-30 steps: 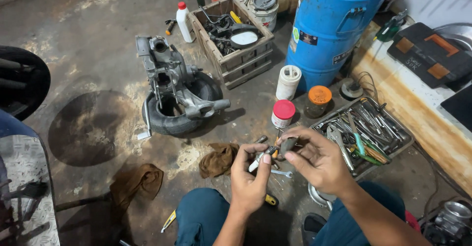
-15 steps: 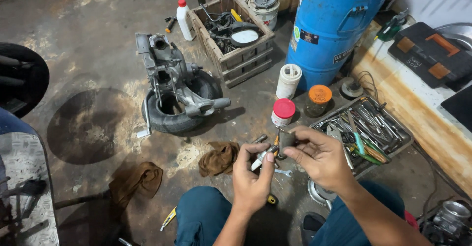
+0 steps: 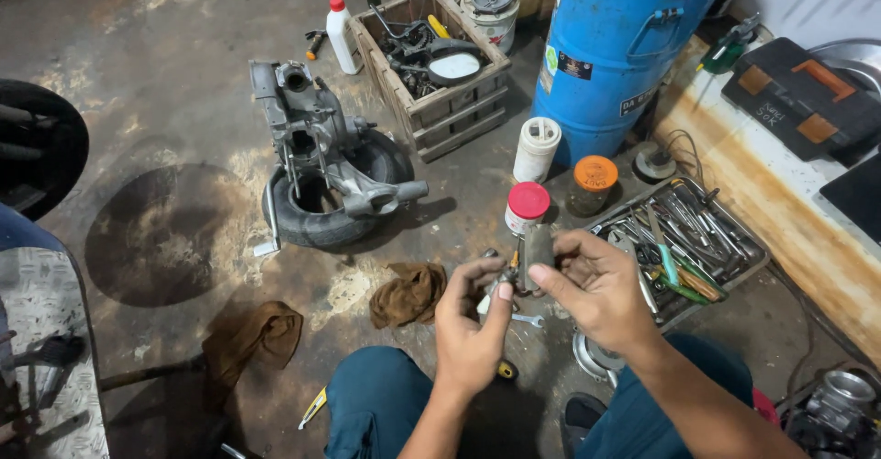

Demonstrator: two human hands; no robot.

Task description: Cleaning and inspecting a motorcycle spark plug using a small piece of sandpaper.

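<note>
My left hand (image 3: 470, 330) and right hand (image 3: 596, 286) met above my knees, over the concrete floor (image 3: 174, 147). Both sets of fingers were closed narrow on one small grey metal part (image 3: 530, 255), held upright between them; what the part was I could not tell. Under the hands a small spanner (image 3: 529, 319) lay on the floor. Just left lay a brown rag (image 3: 410, 294), and a second rag (image 3: 257, 338) further left. To the right stood a wire tray of tools (image 3: 725, 239). Beyond the hands stood a red-lidded jar (image 3: 527, 206) and an orange-lidded jar (image 3: 594, 182). Farther off, an engine casing (image 3: 307, 133) rested on a small tyre (image 3: 307, 225). A wooden crate (image 3: 431, 110) and blue drum (image 3: 624, 46) stood farthest.
</note>
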